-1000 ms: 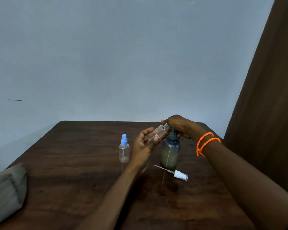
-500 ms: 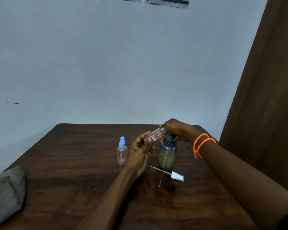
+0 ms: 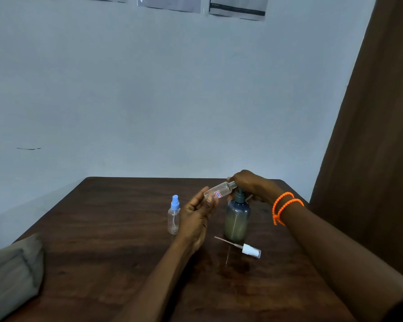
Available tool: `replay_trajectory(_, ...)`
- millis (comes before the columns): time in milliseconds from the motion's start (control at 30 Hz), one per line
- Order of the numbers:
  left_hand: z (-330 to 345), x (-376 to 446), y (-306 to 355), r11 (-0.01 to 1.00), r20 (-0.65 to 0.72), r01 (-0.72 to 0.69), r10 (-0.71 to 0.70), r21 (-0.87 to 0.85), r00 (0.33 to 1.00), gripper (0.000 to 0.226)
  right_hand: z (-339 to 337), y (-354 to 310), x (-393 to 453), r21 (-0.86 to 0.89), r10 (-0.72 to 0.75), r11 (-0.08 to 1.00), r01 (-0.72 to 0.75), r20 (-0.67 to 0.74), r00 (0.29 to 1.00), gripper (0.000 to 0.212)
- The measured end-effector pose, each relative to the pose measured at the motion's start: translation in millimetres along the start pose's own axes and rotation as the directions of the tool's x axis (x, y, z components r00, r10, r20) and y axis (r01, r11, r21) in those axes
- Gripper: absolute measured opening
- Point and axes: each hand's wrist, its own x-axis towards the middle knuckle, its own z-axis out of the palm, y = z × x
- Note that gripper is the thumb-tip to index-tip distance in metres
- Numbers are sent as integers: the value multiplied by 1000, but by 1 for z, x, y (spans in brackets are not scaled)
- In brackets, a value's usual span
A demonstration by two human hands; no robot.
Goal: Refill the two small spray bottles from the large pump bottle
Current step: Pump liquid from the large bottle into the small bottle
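A small clear plastic spray bottle with a red-and-blue label (image 3: 218, 191), its spray head removed, is held tilted in the left hand (image 3: 196, 214), pinched near its base between thumb and fingertips, with its open neck pointed up and to the right. That neck is brought against the nozzle of the large pump bottle, just under the right hand (image 3: 248, 183). The right hand is laid over the pump head, its fingers curled down around the top; whether the pump is pressed cannot be told. Two orange beaded bracelets (image 3: 285, 205) are worn on the right wrist.

The large translucent blue-grey pump bottle (image 3: 237, 220) is stood upright on the dark brown wooden table (image 3: 102, 240), partly filled with a pale yellowish liquid. Just in front of it, the white spray head with its thin dip tube (image 3: 247, 248) is laid flat on the table, the tube pointing left and away. A small wet patch is seen on the wood close to it.

To the left of the left hand, a second small clear spray bottle with a light blue spray cap (image 3: 174, 217) is stood upright, apart from the hand and the pump bottle.

At the near left edge, a folded grey-beige cloth bundle (image 3: 12, 273) is seen. A pale blue wall (image 3: 172, 101) is behind the table, with sheets of paper (image 3: 237, 9) fixed near the top and a brown curtain (image 3: 377, 135) on the right.
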Motion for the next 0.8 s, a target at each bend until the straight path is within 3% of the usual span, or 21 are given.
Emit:
replay_trajectory(133, 2, 0, 2, 1000, 5, 20, -20, -8, 1000, 48, 9, 6, -2, 82, 45, 996, -41, -44, 998, 24)
replay_trajectory(333, 5, -3, 2, 998, 23, 36, -36, -43, 999, 52, -1, -3, -5, -7, 34, 999, -34, -4, 999, 26)
replay_trajectory(500, 5, -3, 4, 999, 9, 28, -28, -15, 1000, 40, 9, 8, 1, 109, 57, 993, -53, -30, 998, 25)
replay_trajectory(600, 5, -4, 3, 999, -2, 37, -38, -33, 999, 37, 6, 5, -4, 69, 39, 997, -38, -16, 999, 22)
replay_trajectory(800, 8, -7, 5, 994, -1, 63, -64, -85, 998, 45, 4, -1, -2, 57, 31, 998, -29, -32, 999, 23)
